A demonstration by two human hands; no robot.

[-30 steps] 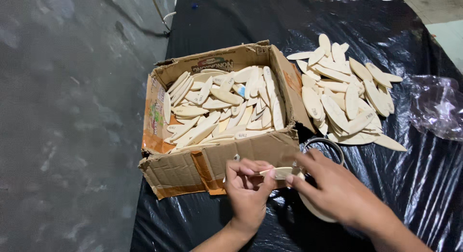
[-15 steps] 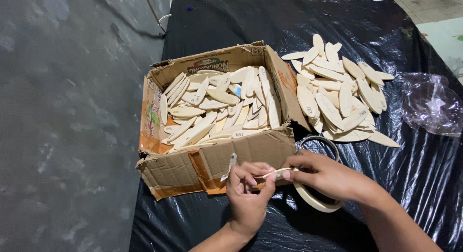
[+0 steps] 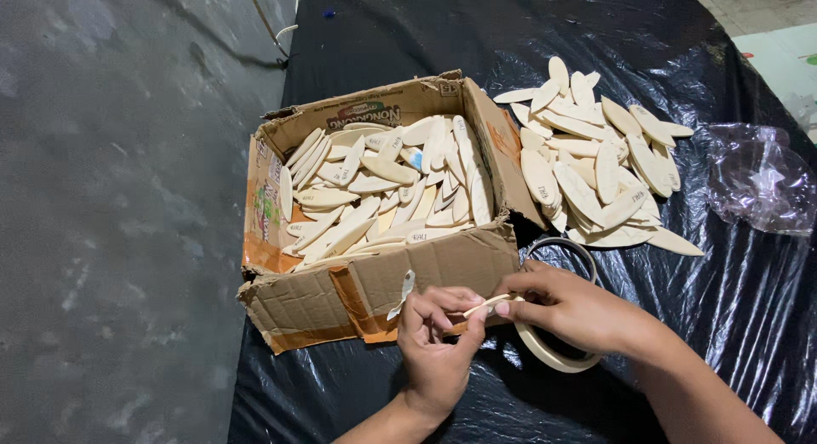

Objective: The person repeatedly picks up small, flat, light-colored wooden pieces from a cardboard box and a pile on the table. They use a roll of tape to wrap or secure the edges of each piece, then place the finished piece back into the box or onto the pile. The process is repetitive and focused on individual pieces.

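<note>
Far left, the grey floor is lying bare beside a black sheet that is covering the work surface. On the sheet's left part a torn cardboard box is sitting open, and pale oval wooden pieces are filling it in loose layers. Just near of the box's front wall, the left hand is curling its fingers, pinching one end of a single thin wooden piece; a small pale strip is sticking up from that hand's thumb side. The piece is running rightward between both hands, and the right hand is pinching its other end with fingertips pressed together. Under and just right of the right hand, a tape ring is lying flat on the sheet, partly hidden by the hand. Farther away and to the right, a heap of the same ovals is resting against the box's right flap. At the far right edge, a crumpled clear plastic bag is lying well apart from the hands.
</note>
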